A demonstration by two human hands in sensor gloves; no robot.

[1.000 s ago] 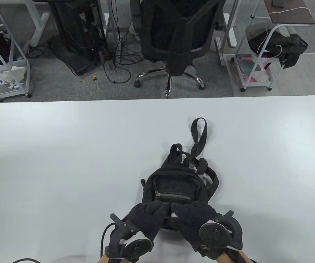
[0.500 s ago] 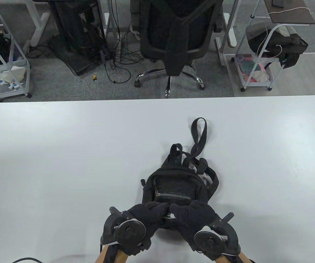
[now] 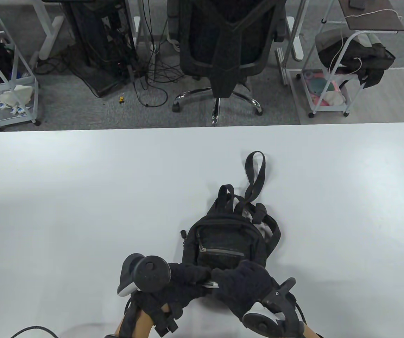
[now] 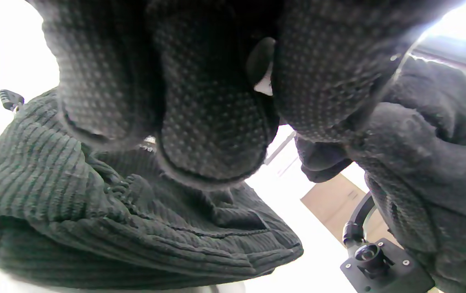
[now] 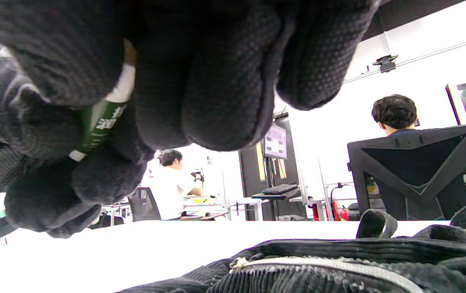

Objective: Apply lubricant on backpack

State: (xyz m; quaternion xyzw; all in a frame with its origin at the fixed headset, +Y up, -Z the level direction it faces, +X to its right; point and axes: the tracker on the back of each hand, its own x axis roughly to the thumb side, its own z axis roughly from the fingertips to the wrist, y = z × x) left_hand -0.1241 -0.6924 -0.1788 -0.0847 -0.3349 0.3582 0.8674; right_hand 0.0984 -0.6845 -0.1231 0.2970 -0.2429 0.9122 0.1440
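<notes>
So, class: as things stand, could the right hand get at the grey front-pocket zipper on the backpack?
Probably yes: the right hand hovers just short of the zipper with nothing between, though it and the left hand grip a green-labelled tube.

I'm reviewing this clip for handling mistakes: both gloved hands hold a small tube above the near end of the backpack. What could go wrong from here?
1. Both hands grip the small green-labelled tube between bulky glove fingers; it could slip, or squeeze out too early.
2. The left hand and right hand hover over the backpack, so lubricant might land on the corduroy fabric, not the zipper.
3. The fingers hide the tube's tip, so aiming is hard.
</notes>
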